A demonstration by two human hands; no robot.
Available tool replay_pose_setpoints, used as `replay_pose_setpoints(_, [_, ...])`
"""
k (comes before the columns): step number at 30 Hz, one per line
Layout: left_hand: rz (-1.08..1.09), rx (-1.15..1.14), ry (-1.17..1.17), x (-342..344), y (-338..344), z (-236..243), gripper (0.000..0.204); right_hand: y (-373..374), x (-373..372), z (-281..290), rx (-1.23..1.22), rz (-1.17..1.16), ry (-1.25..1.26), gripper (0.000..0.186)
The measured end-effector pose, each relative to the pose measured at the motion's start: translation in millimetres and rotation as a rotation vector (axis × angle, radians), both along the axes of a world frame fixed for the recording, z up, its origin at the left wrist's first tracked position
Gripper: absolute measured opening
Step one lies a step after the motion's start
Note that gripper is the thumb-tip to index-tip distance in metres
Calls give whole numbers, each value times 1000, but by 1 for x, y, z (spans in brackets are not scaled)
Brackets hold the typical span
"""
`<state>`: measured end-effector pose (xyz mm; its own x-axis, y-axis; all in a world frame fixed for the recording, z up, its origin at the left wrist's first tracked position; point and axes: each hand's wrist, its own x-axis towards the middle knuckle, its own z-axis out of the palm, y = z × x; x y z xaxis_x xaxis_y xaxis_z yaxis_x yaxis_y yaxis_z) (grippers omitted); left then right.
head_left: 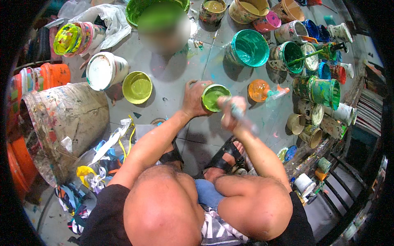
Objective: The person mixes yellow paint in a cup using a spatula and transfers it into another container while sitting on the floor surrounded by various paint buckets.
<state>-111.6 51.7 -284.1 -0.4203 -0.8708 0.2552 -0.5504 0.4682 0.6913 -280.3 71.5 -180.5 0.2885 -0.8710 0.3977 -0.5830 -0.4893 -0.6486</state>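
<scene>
Hands meet at a small cup (208, 92) of green paint (212, 100), seen from above by a person sitting low with bare knees (162, 205) apart. The cup is near the middle of the view, beyond the sandals (225, 159); whether it rests on the grey tiled floor (174, 92) or is held just above it, I cannot tell. The left hand (196, 98) curls around the cup's left side, holding it. The right hand (232, 111), blurred, is closed around a tool (246, 123) at the cup's right edge; the blur hides what kind it is.

Left of the cup are a yellow-green pot (125, 91) and, just beyond it, a white bucket (99, 72). Right of the cup is an orange round thing (257, 90) with a pale piece (277, 93) beside it. Farther up are a teal bucket (234, 55) and, at the top edge, a large green tub (132, 16), partly blurred. Paint-smeared cans (314, 91) crowd the right side. At far left, a big stained bin (69, 123) leans over, with colourful scraps (107, 153) near it.
</scene>
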Motion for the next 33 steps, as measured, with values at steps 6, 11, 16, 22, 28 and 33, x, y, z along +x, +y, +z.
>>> replay_pose_setpoints(6, [25, -157, -125, 9, -5, -20, 82, -1, 53, 14, 206, -25, -431, 42])
replay_pose_setpoints(11, [-22, -37, 51, -3, -3, 9, 82, -9, -10, -16, 312, -229, -329, 32])
replay_pose_setpoints(16, [36, -238, -335, 15, 5, -49, 83, -3, 52, -8, 72, 43, -368, 15])
replay_pose_setpoints(22, [-83, 8, 14, -2, -3, 9, 81, -1, -15, -15, 107, -194, -87, 26])
replay_pose_setpoints(28, [8, -203, -137, 11, 0, -29, 84, 4, 45, 15, 224, 154, -419, 17])
replay_pose_setpoints(33, [-47, -47, -12, 0, -2, 8, 84, 6, 2, 27, 378, -172, -755, 49])
